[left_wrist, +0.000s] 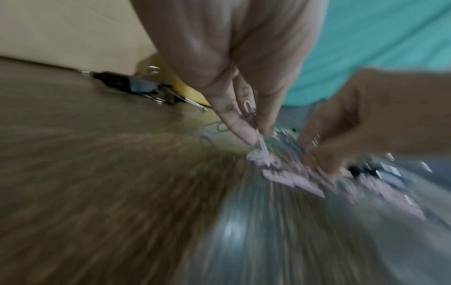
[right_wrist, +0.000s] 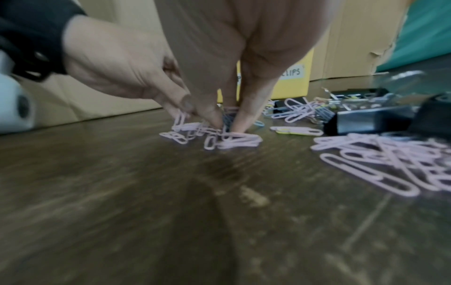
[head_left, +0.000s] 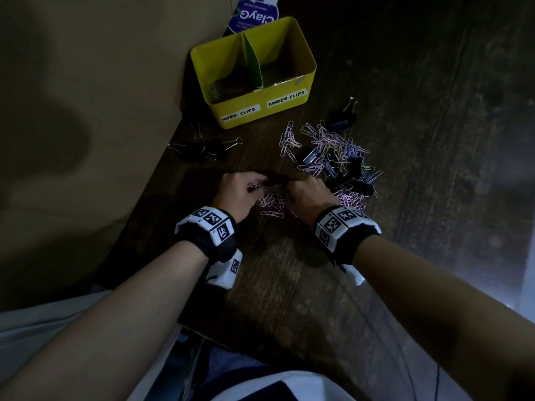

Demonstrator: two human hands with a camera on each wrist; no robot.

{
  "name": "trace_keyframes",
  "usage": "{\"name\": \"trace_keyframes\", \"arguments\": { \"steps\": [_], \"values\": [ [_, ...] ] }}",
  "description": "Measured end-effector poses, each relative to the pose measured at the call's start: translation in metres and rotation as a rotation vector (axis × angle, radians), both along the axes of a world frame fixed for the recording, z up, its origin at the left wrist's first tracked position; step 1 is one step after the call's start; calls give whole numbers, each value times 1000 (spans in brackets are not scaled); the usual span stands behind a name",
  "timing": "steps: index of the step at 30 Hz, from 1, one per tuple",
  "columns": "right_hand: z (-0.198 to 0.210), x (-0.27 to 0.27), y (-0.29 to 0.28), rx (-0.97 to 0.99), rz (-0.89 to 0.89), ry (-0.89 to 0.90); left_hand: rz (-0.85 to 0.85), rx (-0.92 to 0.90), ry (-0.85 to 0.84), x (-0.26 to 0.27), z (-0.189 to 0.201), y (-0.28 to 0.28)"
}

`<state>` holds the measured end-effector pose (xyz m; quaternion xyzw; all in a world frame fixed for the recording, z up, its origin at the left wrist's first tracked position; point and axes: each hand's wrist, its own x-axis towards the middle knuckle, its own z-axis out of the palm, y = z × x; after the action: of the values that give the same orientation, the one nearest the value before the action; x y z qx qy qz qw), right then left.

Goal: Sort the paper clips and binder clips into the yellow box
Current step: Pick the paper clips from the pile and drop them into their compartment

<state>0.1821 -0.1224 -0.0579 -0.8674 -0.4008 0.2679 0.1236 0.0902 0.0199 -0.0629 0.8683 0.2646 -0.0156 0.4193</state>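
Pink paper clips (head_left: 272,199) lie in a small heap on the dark wooden table (head_left: 289,285), right between both hands; a bigger mixed pile (head_left: 333,151) of pastel paper clips and black binder clips sits just beyond and to the right; more black binder clips (head_left: 202,150) lie apart on the left near the box.

Handling, as a judgement: paper clips are light, thin wire, coated and slick, and they hook into each other; better pinched several at a time by the loops than scooped flat off the wood; binder clips are heavier, stiff and springy, best taken by the black body or the wire handles.

Left hand (left_wrist: 234,77) points fingers down, thumb and fingers pinching a few pink clips at the tips, with some dangling; right hand (right_wrist: 227,67) also stands fingers-down in the heap, thumb and finger tips closed on clips against the table; both wrists are raised, knuckles up, hands nearly touching.

Yellow box (head_left: 307,68) stands at the far edge of the table, divided in two; the left compartment, labelled paper clips, already holds some; what the binder clip side holds cannot be told.
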Motion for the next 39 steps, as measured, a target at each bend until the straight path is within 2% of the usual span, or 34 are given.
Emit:
{"name": "trace_keyframes", "arguments": {
  "steps": [3,10,14,17,20,24,26,28,33,35,39],
  "values": [
    [-1,4,-2,57,-53,10,128,-153,-33,0,2,9],
    [11,10,-5,334,-395,148,341,-384,-220,22,40,32],
    [20,15,-4,451,-688,412,400,-387,-382,53,76,60],
    [37,18,3,640,-780,515,433,-310,-450,82,92,90],
    [53,29,15,710,-717,464,407,-127,-381,109,94,114],
    [71,45,33,738,-605,400,234,113,-211,132,83,125],
    [79,53,47,772,-583,384,137,170,-96,135,75,125],
    [85,63,63,787,-568,344,107,153,-51,133,68,123],
    [81,90,110,702,-528,275,167,87,-165,115,61,118],
    [79,100,126,652,-513,219,163,122,-170,107,60,115],
    [77,113,156,481,-333,33,232,195,-252,89,60,115]
  ]
}}
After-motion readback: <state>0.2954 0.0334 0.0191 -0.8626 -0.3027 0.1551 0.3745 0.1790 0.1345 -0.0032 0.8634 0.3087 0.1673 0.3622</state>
